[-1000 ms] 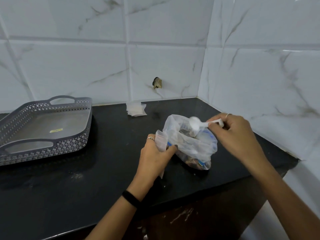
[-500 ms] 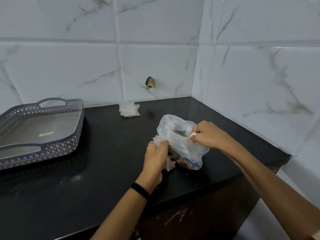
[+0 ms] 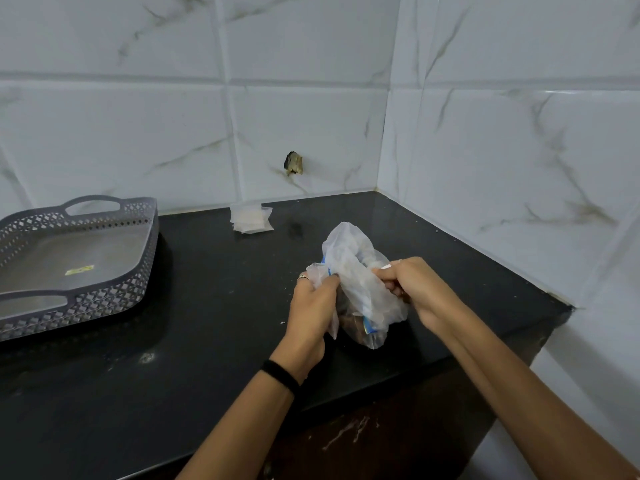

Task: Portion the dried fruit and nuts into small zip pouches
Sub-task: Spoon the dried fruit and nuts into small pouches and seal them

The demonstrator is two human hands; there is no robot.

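Bag (image 3: 360, 282): clear plastic, brown nuts and fruit at the bottom, on black desk (image 3: 207, 306) near the corner.
Left hand (image 3: 311, 306): grip pinching bag's rim.
Right hand (image 3: 412, 289): grip curled, closed on white spoon handle (image 3: 385, 267) at the bag's mouth.
Pouches (image 3: 251, 218): small stack by wall.
Tray (image 3: 72, 261): grey, far left.

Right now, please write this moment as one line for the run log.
step: scooping | left hand: grips small clear pouch | right hand: holds white plastic spoon inside translucent plastic bag | black countertop
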